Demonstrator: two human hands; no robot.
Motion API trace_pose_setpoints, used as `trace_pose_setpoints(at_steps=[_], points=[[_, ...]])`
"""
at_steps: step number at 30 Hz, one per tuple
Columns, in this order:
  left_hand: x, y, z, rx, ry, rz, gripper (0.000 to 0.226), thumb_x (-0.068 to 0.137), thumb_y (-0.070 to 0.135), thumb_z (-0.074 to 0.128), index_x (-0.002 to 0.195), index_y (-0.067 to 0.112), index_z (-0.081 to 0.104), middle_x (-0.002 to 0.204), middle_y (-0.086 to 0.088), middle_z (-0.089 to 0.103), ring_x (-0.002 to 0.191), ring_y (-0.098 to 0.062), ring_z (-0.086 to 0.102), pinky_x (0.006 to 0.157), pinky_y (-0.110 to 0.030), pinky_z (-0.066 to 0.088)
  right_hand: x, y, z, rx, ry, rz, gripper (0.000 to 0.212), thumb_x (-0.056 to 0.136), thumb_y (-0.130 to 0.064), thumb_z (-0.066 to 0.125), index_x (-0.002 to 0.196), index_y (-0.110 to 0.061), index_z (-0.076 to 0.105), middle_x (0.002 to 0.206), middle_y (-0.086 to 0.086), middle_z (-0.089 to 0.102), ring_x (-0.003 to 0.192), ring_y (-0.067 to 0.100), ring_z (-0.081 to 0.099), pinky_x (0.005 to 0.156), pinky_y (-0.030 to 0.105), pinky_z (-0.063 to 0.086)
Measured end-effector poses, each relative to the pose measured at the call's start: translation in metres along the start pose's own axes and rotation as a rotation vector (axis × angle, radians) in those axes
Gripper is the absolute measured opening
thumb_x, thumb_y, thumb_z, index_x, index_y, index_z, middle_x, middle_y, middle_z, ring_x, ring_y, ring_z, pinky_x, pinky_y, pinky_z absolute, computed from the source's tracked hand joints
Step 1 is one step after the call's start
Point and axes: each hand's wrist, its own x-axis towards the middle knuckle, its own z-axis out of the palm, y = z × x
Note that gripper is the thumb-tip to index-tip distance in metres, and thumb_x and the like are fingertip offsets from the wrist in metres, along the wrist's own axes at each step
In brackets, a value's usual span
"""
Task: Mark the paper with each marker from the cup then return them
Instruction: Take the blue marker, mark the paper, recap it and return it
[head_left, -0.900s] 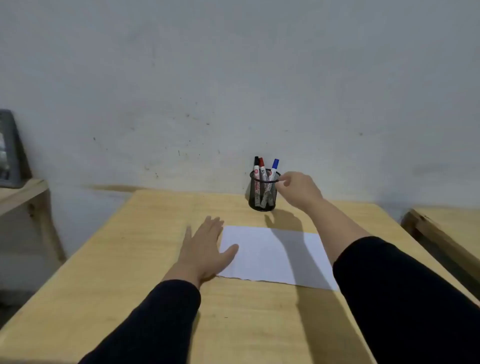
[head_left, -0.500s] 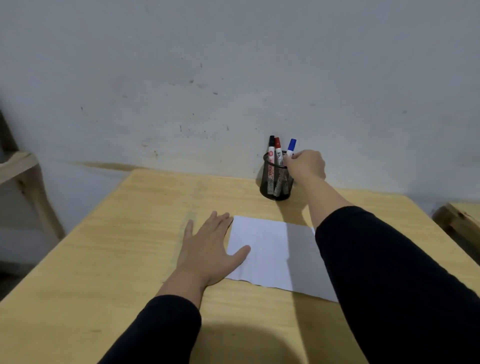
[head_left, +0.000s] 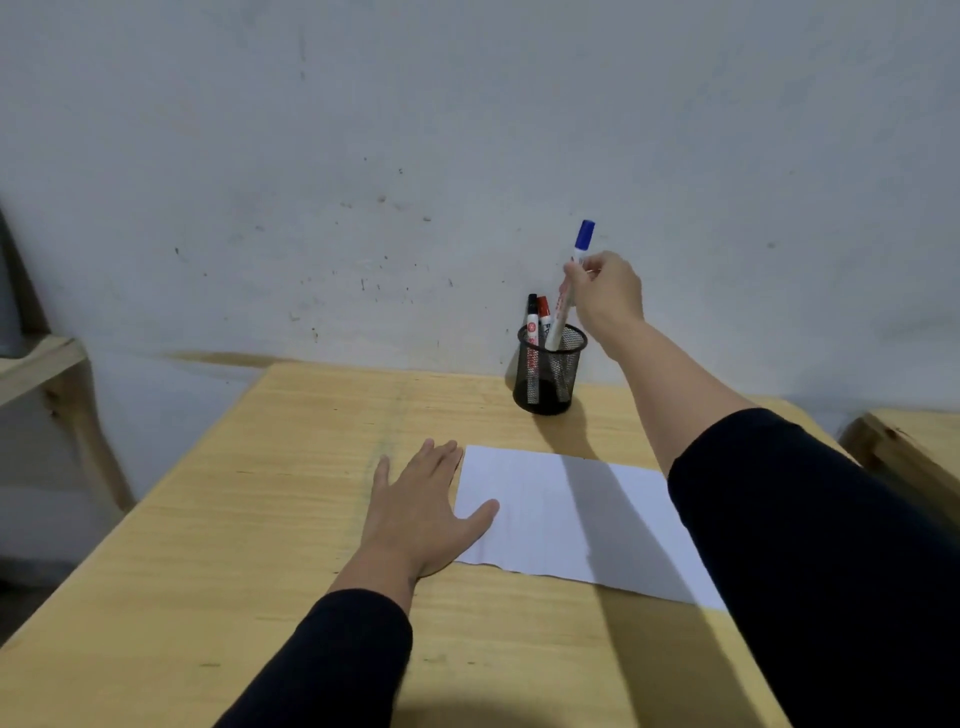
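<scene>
A black mesh cup (head_left: 549, 374) stands at the far edge of the wooden table (head_left: 260, 519), near the wall. A black-capped marker (head_left: 532, 317) and a red-capped marker (head_left: 544, 312) stand in it. My right hand (head_left: 608, 291) grips a white marker with a blue cap (head_left: 569, 283), lifted so that only its lower end is still inside the cup's rim. A white sheet of paper (head_left: 561, 514) lies in front of the cup. My left hand (head_left: 423, 506) rests flat and open on the table, its thumb on the paper's left edge.
A grey scuffed wall rises just behind the table. A wooden shelf or bench (head_left: 36, 364) stands at the left, and another wooden table's corner (head_left: 909, 447) shows at the right. My right sleeve covers part of the paper's right side.
My right hand closed on the blue-capped marker and raised it most of the way out of the cup. The left hand stayed flat on the paper's edge. The camera shifted slightly.
</scene>
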Motion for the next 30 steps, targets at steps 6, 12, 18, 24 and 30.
trace_pose_setpoints(at_steps=[6, 12, 18, 24, 30], points=[[0.003, 0.006, -0.010, -0.128, -0.039, -0.039, 0.078, 0.088, 0.067, 0.032, 0.151, 0.026, 0.012, 0.160, 0.012, 0.015, 0.147, -0.007, 0.008, 0.119, -0.049, -0.005, -0.055, 0.014, -0.010, -0.010, -0.221, -0.022, 0.023, 0.100, -0.028, 0.046, 0.104, -0.012, 0.062, 0.083, -0.002, 0.061, 0.072, 0.014, 0.057, 0.062, 0.025, 0.045], [0.031, 0.036, -0.073, 0.054, 0.436, 0.254, 0.052, 0.100, 0.030, 0.041, 0.148, 0.027, 0.022, 0.154, 0.010, 0.030, 0.139, -0.010, 0.032, 0.115, -0.042, 0.021, -0.094, 0.036, -0.014, -0.104, -0.385, -0.083, 0.025, 0.099, -0.026, 0.048, 0.076, -0.023, 0.059, 0.071, -0.005, 0.058, 0.071, 0.017, 0.051, 0.060, 0.025, 0.037], [0.040, 0.048, -0.091, 0.331, 0.474, 0.357, 0.028, 0.101, 0.032, 0.035, 0.125, 0.029, 0.050, 0.122, 0.010, 0.059, 0.117, -0.015, 0.048, 0.089, -0.032, 0.032, -0.096, 0.041, -0.018, -0.221, -0.430, -0.118, 0.018, 0.096, -0.037, 0.051, 0.090, -0.029, 0.067, 0.083, -0.004, 0.067, 0.093, 0.023, 0.063, 0.089, 0.046, 0.046], [0.040, 0.056, -0.086, 0.288, 0.529, 0.193, 0.031, 0.103, 0.033, 0.027, 0.116, 0.024, 0.053, 0.111, 0.008, 0.062, 0.102, -0.018, 0.051, 0.072, -0.029, 0.025, -0.110, 0.037, -0.015, -0.354, 0.046, -0.174, 0.019, 0.091, -0.038, 0.058, 0.103, -0.027, 0.068, 0.098, -0.004, 0.062, 0.105, 0.021, 0.050, 0.085, 0.036, 0.040], [0.032, 0.070, -0.074, 0.215, 0.545, 0.187, 0.026, 0.103, 0.025, 0.031, 0.112, 0.018, 0.054, 0.107, 0.002, 0.061, 0.097, -0.021, 0.052, 0.067, -0.030, 0.022, -0.110, 0.022, -0.003, 0.545, -0.247, 0.563, 0.042, 0.097, -0.050, 0.041, 0.073, -0.018, 0.053, 0.056, -0.003, 0.046, 0.047, 0.013, 0.035, 0.049, 0.024, 0.028]])
